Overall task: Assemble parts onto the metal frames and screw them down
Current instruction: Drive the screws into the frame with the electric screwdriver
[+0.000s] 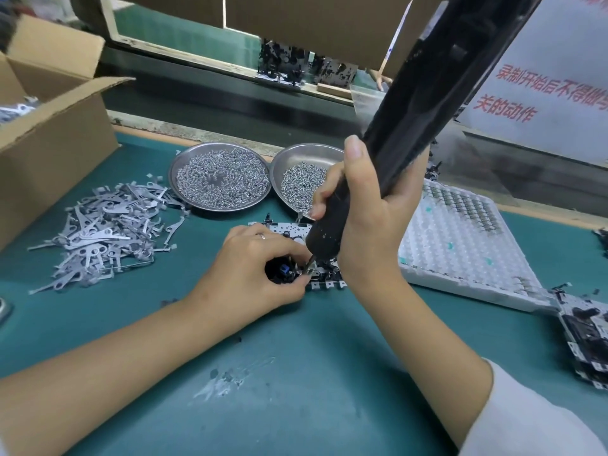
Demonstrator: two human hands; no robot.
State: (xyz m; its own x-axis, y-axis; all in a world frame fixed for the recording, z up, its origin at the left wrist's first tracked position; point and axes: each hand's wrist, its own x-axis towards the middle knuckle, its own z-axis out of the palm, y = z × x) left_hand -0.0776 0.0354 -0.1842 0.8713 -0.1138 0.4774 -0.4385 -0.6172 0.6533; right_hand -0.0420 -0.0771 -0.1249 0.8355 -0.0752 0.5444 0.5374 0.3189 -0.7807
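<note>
Right hand gripping one screwdriver, two dishes

Both forearms are bare. The left hand wears a thin silver ring; a white sleeve covers the right upper arm.

The table mat is teal green with pale grey scuffs. The screwdriver is black. Both dishes are silvery, the loose levers dull grey, the tray white and dimpled, the box brown, the sign red-lettered.
</note>
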